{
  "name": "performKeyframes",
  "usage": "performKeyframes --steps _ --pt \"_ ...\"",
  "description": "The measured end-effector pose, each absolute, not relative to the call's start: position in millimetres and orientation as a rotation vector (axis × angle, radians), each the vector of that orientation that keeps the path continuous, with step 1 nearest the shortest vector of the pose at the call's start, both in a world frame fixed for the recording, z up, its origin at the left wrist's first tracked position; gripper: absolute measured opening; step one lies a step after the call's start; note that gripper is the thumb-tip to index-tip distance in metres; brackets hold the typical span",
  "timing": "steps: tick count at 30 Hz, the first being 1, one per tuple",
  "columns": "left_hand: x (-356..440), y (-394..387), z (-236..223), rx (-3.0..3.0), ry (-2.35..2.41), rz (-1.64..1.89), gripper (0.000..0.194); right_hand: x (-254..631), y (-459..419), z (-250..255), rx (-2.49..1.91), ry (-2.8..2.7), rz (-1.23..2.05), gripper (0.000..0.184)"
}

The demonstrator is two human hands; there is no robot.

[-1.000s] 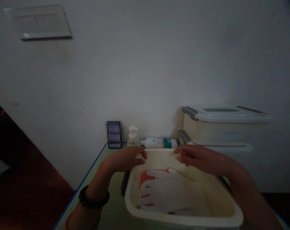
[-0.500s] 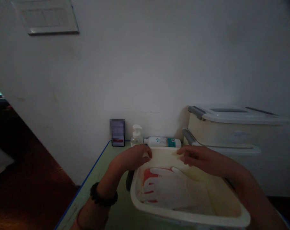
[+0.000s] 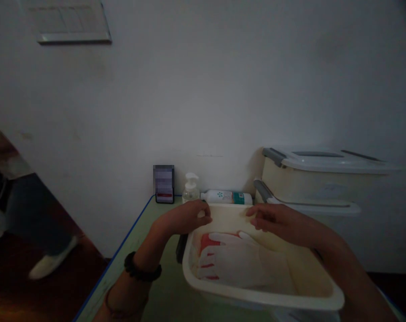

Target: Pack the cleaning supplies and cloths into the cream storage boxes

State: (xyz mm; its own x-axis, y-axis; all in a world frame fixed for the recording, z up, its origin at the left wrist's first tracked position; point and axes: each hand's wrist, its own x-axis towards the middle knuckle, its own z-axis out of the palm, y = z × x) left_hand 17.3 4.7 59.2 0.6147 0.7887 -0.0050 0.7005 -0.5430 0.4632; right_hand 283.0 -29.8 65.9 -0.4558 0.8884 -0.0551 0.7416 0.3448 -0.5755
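Observation:
In front of me a cream plastic bin sits on the table. Inside lies a white glove, with red material showing between its fingers. My left hand is over the bin's far left corner, fingers bent, with a gap between thumb and index finger. Over the far right part of the rim is my right hand, its fingers loosely curved and thumb apart. Neither hand shows anything held; whether the fingers touch the rim I cannot tell.
Behind the bin stand a pump bottle and a white bottle lying on its side. A phone leans at the wall. Stacked lidded storage boxes are at right. A person's leg shows at far left.
A person has come into view at the far left. My view has shifted slightly; my hands keep nearly the same places over the bin.

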Motion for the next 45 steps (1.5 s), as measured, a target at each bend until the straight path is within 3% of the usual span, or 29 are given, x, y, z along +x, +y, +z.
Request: performKeyframes --steps 12,23,34,38,41,45 --pt "12.3 4.2 59.6 2.356 1.175 0.304 0.023 290.1 -27.3 68.0 -1.430 -2.294 0.866 0.041" --pt "2.0 18.5 53.6 2.236 1.164 0.555 0.020 289.7 -26.2 66.8 -1.480 -2.259 0.854 0.043" --pt "-7.6 47.9 39.0 2.006 1.392 1.247 0.017 289.5 -24.8 64.3 -1.453 -2.274 0.805 0.042" --pt "-4.5 63.5 21.5 1.939 1.477 1.449 0.042 287.0 -25.4 65.1 -1.445 -2.299 0.775 0.042" --pt "-1.9 69.1 13.3 1.964 1.440 1.400 0.062 285.4 -25.7 64.8 -1.441 -2.320 0.768 0.043" --pt "1.2 72.5 8.2 2.011 1.343 1.293 0.065 283.6 -25.7 63.0 -1.442 -2.328 0.774 0.043"
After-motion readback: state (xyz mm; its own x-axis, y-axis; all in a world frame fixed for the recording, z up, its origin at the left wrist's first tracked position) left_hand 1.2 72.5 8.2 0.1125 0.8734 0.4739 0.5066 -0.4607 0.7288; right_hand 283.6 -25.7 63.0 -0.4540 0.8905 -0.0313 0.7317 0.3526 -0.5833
